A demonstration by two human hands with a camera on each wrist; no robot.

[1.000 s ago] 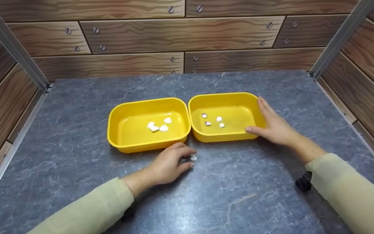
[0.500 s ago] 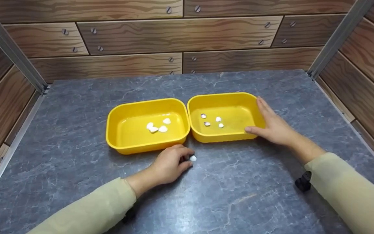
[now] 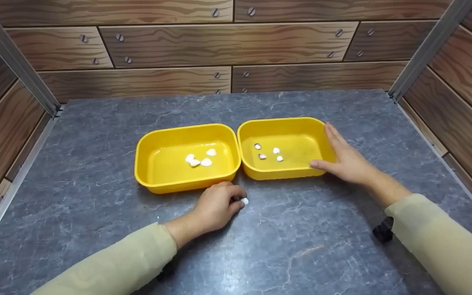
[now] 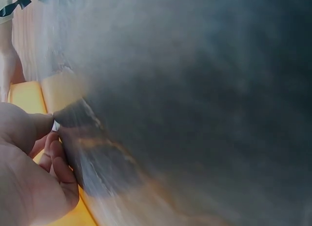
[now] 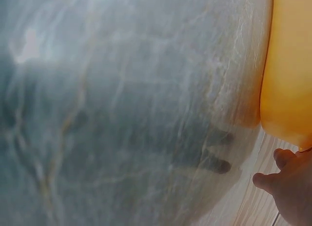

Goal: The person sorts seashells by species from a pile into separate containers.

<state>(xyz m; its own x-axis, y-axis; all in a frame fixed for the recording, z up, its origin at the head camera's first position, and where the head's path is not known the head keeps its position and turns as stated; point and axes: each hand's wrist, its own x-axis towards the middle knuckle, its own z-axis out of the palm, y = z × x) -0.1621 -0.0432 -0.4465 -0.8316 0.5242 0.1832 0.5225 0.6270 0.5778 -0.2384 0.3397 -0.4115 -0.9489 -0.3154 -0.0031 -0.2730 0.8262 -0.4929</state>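
My left hand (image 3: 217, 207) is on the grey table in front of the left yellow bin (image 3: 166, 166). Between its thumb and fingertips it pinches a small white seashell (image 3: 245, 201), mostly covered in the left wrist view, where a sliver of the shell (image 4: 56, 126) shows. Several white shells (image 3: 206, 162) lie in the left bin. At the right yellow bin (image 3: 301, 143), my right hand (image 3: 348, 164) rests against the right end, fingers extended along the side and thumb at the front rim. Inside that bin are several smaller shells (image 3: 262, 156), some with dark markings.
Both bins stand side by side, their near ends touching. Wood-patterned walls (image 3: 228, 45) enclose the back and sides of the marbled table (image 3: 301, 229), with metal posts (image 3: 432, 49) at the back corners.
My left thumb and fingers have closed in on the white shell on the table, which now shows less between them. The right hand stays at its bin.
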